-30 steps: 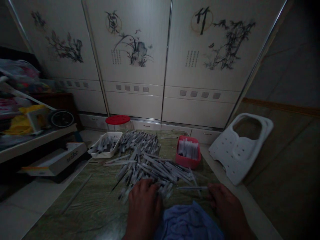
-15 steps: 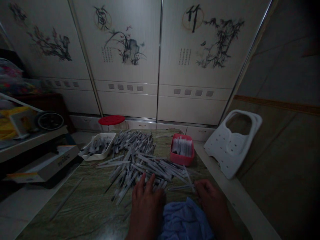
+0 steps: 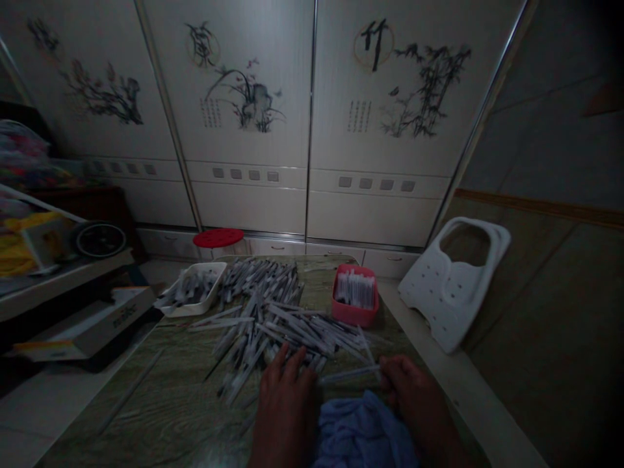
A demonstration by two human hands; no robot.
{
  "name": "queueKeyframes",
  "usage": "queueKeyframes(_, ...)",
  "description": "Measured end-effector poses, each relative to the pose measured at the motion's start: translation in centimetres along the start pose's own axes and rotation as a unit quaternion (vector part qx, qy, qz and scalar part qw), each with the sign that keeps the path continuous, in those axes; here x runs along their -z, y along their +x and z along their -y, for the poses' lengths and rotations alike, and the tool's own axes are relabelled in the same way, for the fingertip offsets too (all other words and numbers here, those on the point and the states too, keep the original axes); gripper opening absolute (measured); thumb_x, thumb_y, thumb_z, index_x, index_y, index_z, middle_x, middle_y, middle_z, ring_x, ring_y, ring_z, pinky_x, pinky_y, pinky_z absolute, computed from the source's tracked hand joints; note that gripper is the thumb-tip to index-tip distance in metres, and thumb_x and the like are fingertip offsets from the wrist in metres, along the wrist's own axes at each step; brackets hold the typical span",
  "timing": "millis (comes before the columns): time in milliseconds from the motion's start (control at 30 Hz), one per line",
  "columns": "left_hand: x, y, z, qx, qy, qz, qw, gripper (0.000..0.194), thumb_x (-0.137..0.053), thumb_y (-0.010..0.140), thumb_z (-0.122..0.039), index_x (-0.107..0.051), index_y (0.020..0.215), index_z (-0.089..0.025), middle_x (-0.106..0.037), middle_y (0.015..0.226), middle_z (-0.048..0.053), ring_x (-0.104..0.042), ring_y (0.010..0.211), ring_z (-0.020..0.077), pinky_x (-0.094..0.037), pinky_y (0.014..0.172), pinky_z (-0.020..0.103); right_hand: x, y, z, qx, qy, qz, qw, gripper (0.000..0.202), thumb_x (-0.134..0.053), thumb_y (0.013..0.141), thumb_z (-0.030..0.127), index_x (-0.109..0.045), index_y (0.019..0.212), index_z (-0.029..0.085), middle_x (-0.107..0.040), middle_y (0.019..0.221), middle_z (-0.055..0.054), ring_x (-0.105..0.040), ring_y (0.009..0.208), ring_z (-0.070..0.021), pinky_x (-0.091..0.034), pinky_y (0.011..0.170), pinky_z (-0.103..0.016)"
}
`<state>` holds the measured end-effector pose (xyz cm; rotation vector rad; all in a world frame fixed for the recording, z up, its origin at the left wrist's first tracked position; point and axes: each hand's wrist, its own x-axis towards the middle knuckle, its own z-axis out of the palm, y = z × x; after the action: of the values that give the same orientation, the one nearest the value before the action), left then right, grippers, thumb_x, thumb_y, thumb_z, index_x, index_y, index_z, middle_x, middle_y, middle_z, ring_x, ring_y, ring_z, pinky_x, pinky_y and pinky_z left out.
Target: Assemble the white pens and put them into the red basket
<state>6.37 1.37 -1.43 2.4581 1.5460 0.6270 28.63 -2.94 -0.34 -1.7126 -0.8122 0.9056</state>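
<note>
A large heap of pens (image 3: 312,328) with pale translucent barrels covers the middle of the table. My left hand (image 3: 286,396) rests palm down at the heap's near edge, fingers spread and holding nothing. To its right, my right hand (image 3: 412,390) is closed, thumb and fingers pinched on the end of a clear pen (image 3: 351,374) that points left. Another pen (image 3: 366,344) slants up from the same fingertips; whether it is gripped too I cannot tell. Between my wrists lies a crumpled blue cloth (image 3: 363,432).
Beyond the heap stand a pink box (image 3: 355,314) with pens packed upright and, at left, a white tray (image 3: 207,305) of loose small parts. A single pen (image 3: 131,390) lies at the table's left. A white plastic seat (image 3: 453,286) leans by the right wall; a red stool (image 3: 218,237) stands behind.
The pen pointing left has shifted slightly, its right end now meeting my right fingertips. My left hand stays at the heap's edge. The whole view has tilted up slightly.
</note>
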Motion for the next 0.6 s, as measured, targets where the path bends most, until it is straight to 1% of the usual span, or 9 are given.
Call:
queueKeyframes(67, 0.0, -0.1, 0.3, -0.021, -0.024, -0.011, 0.999, 0.029, -0.049, 0.095, -0.015, -0.074, 0.106, -0.025, -0.062, 0.145, 0.008, -0.04, 0.145, 0.0358, -0.038, 0.111, 0.06, 0.2, 0.1, -0.1, -0.005, 0.007, 0.0, 1.0, 0.04, -0.057, 0.091, 0.056, -0.058, 0.07, 0.022, -0.048, 0.052, 0.008, -0.042, 0.048, -0.012, -0.03, 0.047, -0.024)
queueKeyframes(100, 0.0, -0.2, 0.5, -0.032, -0.043, -0.013, 0.999, 0.03, -0.048, 0.095, -0.015, -0.073, 0.109, -0.025, -0.065, 0.14, 0.009, -0.046, 0.139, 0.0344, -0.04, 0.109, 0.058, 0.3, 0.2, -0.2, -0.004, 0.015, 0.003, 1.0, 0.04, -0.057, 0.091, 0.056, -0.059, 0.072, 0.022, -0.05, 0.054, 0.007, -0.042, 0.049, -0.0116, -0.03, 0.047, -0.024)
queueKeyframes(167, -0.1, -0.2, 0.7, -0.042, -0.092, -0.006, 0.995, 0.029, -0.047, 0.097, -0.018, -0.07, 0.112, -0.025, -0.072, 0.125, 0.011, -0.06, 0.121, 0.0307, -0.047, 0.101, 0.052, 0.6, 0.3, -0.4, 0.008, 0.04, 0.013, 0.999, 0.038, -0.057, 0.093, 0.055, -0.061, 0.076, 0.021, -0.054, 0.059, 0.007, -0.043, 0.051, -0.0109, -0.032, 0.049, -0.023)
queueKeyframes(233, -0.1, -0.3, 0.8, -0.035, -0.156, -0.005, 0.987, 0.025, -0.047, 0.098, -0.024, -0.069, 0.11, -0.025, -0.074, 0.111, 0.011, -0.066, 0.104, 0.0273, -0.051, 0.093, 0.045, 0.9, 0.5, -0.5, 0.024, 0.065, 0.022, 0.997, 0.037, -0.058, 0.094, 0.053, -0.061, 0.077, 0.021, -0.058, 0.064, 0.006, -0.045, 0.054, -0.0106, -0.034, 0.051, -0.023)
queueKeyframes(300, -0.1, -0.4, 0.7, -0.019, -0.231, -0.012, 0.973, 0.023, -0.049, 0.099, -0.03, -0.069, 0.109, -0.024, -0.073, 0.106, 0.011, -0.067, 0.099, 0.0256, -0.052, 0.09, 0.041, 1.1, 0.6, -0.7, 0.03, 0.08, 0.03, 0.996, 0.036, -0.059, 0.094, 0.054, -0.061, 0.079, 0.021, -0.06, 0.066, 0.005, -0.046, 0.055, -0.0108, -0.035, 0.052, -0.023)
queueKeyframes(367, 0.1, -0.5, 0.6, 0.002, -0.308, -0.013, 0.951, 0.024, -0.052, 0.098, -0.035, -0.07, 0.108, -0.023, -0.073, 0.106, 0.01, -0.068, 0.1, 0.0249, -0.052, 0.09, 0.038, 1.2, 0.7, -0.7, 0.022, 0.085, 0.038, 0.995, 0.036, -0.06, 0.093, 0.055, -0.061, 0.079, 0.021, -0.06, 0.066, 0.005, -0.046, 0.055, -0.011, -0.034, 0.051, -0.023)
queueKeyframes(433, 0.5, -0.5, 0.3, 0.04, -0.381, 0.001, 0.924, 0.026, -0.055, 0.097, -0.04, -0.072, 0.106, -0.023, -0.074, 0.103, 0.009, -0.068, 0.097, 0.0243, -0.052, 0.088, 0.036, 1.3, 0.7, -0.7, 0.012, 0.094, 0.048, 0.994, 0.036, -0.061, 0.092, 0.054, -0.06, 0.079, 0.021, -0.058, 0.063, 0.006, -0.045, 0.052, -0.0105, -0.033, 0.049, -0.023)
queueKeyframes(533, 1.2, -0.4, -0.1, 0.099, -0.481, 0.021, 0.871, 0.029, -0.062, 0.093, -0.046, -0.075, 0.1, -0.022, -0.075, 0.094, 0.007, -0.068, 0.09, 0.0235, -0.051, 0.082, 0.033, 1.3, 0.4, -0.4, 0.009, 0.134, 0.072, 0.988, 0.031, -0.063, 0.092, 0.05, -0.061, 0.081, 0.021, -0.06, 0.064, 0.006, -0.045, 0.052, -0.0094, -0.032, 0.049, -0.022)
queueKeyframes(600, 1.6, -0.3, -0.1, 0.128, -0.53, 0.019, 0.838, 0.031, -0.067, 0.089, -0.05, -0.076, 0.097, -0.022, -0.074, 0.09, 0.006, -0.066, 0.087, 0.0225, -0.051, 0.079, 0.032, 1.3, 0.2, -0.1, 0.009, 0.167, 0.091, 0.982, 0.025, -0.065, 0.09, 0.045, -0.062, 0.087, 0.02, -0.063, 0.067, 0.005, -0.047, 0.052, -0.0089, -0.033, 0.049, -0.021)
